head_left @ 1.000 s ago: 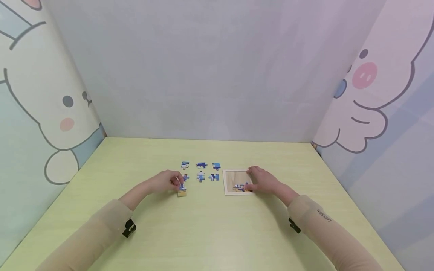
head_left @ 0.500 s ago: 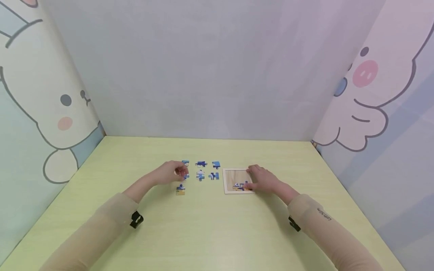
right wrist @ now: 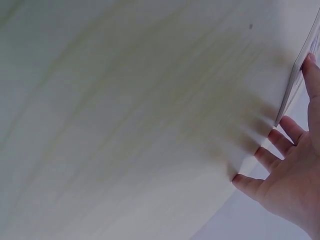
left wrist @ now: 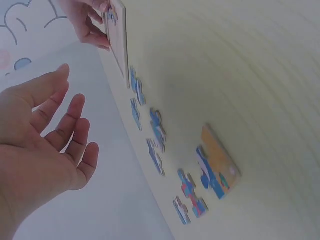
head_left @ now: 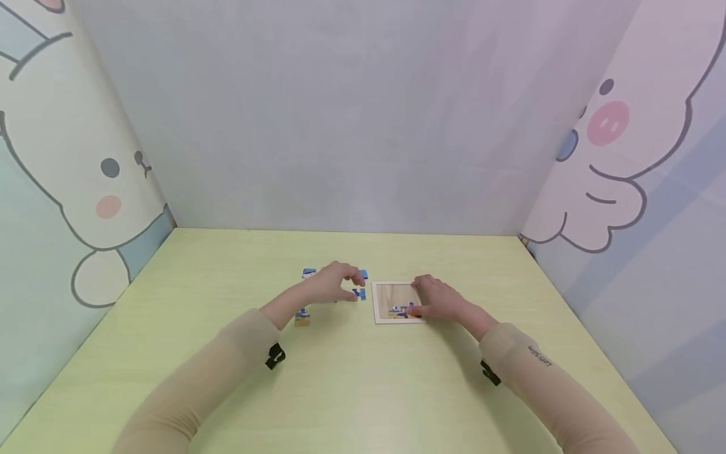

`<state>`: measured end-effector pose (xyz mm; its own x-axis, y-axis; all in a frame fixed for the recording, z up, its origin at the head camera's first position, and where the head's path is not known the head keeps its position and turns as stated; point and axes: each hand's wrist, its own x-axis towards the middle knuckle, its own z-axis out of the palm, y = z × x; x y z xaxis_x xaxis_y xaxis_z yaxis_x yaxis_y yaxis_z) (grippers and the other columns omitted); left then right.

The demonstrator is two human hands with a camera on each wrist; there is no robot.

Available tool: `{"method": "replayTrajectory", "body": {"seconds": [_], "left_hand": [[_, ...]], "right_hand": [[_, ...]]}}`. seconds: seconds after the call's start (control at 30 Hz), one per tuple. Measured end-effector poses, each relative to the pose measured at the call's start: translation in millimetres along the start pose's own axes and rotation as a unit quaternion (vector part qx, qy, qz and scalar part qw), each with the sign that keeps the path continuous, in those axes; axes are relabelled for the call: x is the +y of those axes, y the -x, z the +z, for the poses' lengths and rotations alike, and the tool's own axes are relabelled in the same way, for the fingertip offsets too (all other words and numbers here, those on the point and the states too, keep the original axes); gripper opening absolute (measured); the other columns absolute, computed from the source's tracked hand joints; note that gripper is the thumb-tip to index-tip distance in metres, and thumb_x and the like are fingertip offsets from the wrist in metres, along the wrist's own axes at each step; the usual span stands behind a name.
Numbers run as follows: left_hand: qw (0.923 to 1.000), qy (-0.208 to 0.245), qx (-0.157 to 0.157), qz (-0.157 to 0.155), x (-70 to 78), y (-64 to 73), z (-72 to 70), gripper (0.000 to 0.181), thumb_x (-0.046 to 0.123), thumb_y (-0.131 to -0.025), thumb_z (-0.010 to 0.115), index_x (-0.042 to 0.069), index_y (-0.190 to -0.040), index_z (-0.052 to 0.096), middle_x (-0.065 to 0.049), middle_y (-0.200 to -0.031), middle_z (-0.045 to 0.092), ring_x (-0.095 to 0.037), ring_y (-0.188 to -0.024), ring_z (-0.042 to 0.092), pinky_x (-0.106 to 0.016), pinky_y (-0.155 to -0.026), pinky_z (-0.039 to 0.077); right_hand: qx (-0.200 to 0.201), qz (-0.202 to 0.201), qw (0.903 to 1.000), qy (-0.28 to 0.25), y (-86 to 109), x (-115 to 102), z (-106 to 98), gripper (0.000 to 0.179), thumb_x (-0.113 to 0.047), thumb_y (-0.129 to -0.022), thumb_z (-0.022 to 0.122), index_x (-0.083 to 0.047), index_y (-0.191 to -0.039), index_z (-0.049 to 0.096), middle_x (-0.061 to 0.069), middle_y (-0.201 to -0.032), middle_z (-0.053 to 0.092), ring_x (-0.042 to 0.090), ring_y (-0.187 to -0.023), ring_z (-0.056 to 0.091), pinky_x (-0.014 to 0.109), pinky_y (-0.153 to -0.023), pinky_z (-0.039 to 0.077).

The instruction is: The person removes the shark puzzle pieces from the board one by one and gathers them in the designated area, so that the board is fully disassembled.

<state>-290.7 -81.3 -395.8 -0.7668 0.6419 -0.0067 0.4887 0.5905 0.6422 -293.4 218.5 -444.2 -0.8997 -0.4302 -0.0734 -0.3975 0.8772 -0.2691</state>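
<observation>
My left hand (head_left: 329,284) hovers over the jigsaw pieces, thumb and fingers apart with nothing between them. Its fingertips are nearest the blue-and-white piece (head_left: 360,294) at the right of the group. In the left wrist view the same hand (left wrist: 45,135) shows loosely bent, bare fingers. A shallow wooden puzzle frame (head_left: 375,309) lies to the right, with a few joined pieces (head_left: 399,312) along its near side. On the frame's right side rests my right hand (head_left: 442,299), thumb over the joined pieces. In the right wrist view its fingers (right wrist: 270,160) spread past the frame's edge onto the table.
Several loose pieces lie left of the frame, some hidden under my left hand in the head view. Nearest me is a yellow-and-blue piece (head_left: 302,317); a blue one (head_left: 309,273) lies farther back. A grey wall (head_left: 351,157) stands behind the table (head_left: 363,391).
My left hand has moved from the leftmost pieces rightward across the group, and its fingers have spread. The yellow-and-blue piece it was touching stays on the table. My right hand has kept its place.
</observation>
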Motion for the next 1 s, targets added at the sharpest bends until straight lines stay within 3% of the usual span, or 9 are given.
{"method": "replayTrajectory", "body": {"seconds": [0.2,0.57,0.87,1.0], "left_hand": [[0.9992,-0.021,-0.009,0.031,6.4,-18.8,18.1,0.032,0.010,-0.081,0.074,0.004,-0.111,0.063,-0.013,-0.112,0.063,-0.032,-0.110,0.052,-0.047,-0.096,0.037],[0.9934,-0.101,-0.043,0.033,6.7,-45.1,45.8,0.040,0.019,-0.077,0.078,0.018,-0.115,0.065,0.002,-0.107,0.063,-0.019,-0.104,0.051,-0.043,-0.092,0.035],[0.9857,-0.144,-0.052,0.071,7.9,-59.3,59.7,0.029,0.023,-0.080,0.075,0.020,-0.108,0.070,0.007,-0.100,0.064,-0.009,-0.094,0.052,-0.029,-0.089,0.037],[0.9861,-0.143,-0.048,0.070,7.3,-62.3,62.8,0.023,0.026,-0.081,0.074,0.021,-0.104,0.072,0.009,-0.098,0.062,-0.007,-0.091,0.051,-0.028,-0.086,0.036]], "right_hand": [[0.005,0.002,1.0000,0.001,-0.2,1,0,0.076,-0.054,-0.080,0.068,-0.003,-0.133,0.046,0.016,-0.136,0.046,0.036,-0.123,0.046,0.050,-0.103,0.035],[0.008,0.008,0.9999,-0.001,0.7,-1,-1,0.075,-0.054,-0.078,0.069,-0.004,-0.131,0.047,0.016,-0.135,0.047,0.036,-0.121,0.048,0.051,-0.100,0.038],[0.016,0.002,0.9999,-0.001,2.3,-1,1,0.073,-0.052,-0.080,0.069,-0.004,-0.130,0.047,0.016,-0.134,0.048,0.036,-0.120,0.048,0.052,-0.099,0.038],[0.022,-0.006,0.9997,-0.002,2.7,0,0,0.072,-0.051,-0.080,0.069,-0.003,-0.129,0.047,0.016,-0.133,0.048,0.037,-0.120,0.048,0.052,-0.099,0.038]]}}
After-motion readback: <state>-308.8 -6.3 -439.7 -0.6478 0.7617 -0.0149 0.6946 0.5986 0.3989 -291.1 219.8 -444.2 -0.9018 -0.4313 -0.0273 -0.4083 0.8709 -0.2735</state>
